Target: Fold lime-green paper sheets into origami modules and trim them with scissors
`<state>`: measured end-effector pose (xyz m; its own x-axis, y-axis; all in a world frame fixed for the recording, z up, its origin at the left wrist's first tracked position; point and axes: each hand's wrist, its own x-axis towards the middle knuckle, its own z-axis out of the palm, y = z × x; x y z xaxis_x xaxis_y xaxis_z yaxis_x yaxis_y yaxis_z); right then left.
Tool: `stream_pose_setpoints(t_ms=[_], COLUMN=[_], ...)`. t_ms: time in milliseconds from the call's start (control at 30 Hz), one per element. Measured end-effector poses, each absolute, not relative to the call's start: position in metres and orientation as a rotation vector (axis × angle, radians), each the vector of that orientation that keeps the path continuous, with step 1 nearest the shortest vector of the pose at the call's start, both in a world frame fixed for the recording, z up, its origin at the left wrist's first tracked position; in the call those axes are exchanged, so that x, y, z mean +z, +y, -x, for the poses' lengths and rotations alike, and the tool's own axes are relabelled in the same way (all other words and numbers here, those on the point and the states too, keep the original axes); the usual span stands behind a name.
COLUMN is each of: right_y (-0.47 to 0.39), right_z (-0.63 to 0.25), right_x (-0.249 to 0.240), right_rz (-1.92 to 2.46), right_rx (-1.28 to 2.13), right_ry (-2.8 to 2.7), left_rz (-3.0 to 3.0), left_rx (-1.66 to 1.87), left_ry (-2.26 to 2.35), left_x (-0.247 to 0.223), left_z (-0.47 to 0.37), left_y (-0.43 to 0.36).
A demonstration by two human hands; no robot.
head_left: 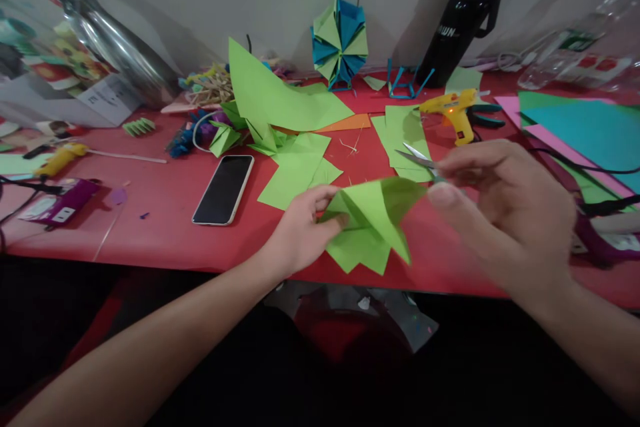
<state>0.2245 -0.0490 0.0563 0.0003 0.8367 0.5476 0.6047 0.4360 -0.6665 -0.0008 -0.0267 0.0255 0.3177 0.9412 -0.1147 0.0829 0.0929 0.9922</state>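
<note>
A red table point(170, 240) is seen from above its front edge in the head view, shot by a camera worn on the head and aimed forward and down. The left hand point(306, 230) and right hand point(515, 213) are framed close to the lens, reached from the lower corners, while a pale wall point(225, 7) is taken in behind, across the top.

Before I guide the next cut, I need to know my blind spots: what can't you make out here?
All in the head view:
- Left hand: some fingertips, hidden behind the folded green paper.
- Scissors: handles, mostly covered by the right hand.
- Black bottle: top, cut off by the upper edge.
- White box: left end, cut off by the left edge.
- Clear bottle: label print, blurred.
</note>
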Motion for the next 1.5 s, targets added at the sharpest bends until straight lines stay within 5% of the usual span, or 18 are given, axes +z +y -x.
stream_pose_setpoints(t_ms=[333,733,1500], right_y=[-0.044,-0.03,-0.027], right_z=[-0.216,-0.224,-0.211], right_x=[0.037,0.007,0.0], right_rz=[1.246,1.271,1.476], right_rx=[0.365,0.276,0.871], right_ry=[-2.106,-2.559,-2.227], left_rz=[-1.316,-2.355,-2.434], left_rx=[0.939,0.663,0.328], left_ry=[1.026,1.113,1.075], left_x=[0.018,-0.006,0.011], left_z=[-0.013,0.004,0.025], left_y=[-0.032,-0.017,-0.014])
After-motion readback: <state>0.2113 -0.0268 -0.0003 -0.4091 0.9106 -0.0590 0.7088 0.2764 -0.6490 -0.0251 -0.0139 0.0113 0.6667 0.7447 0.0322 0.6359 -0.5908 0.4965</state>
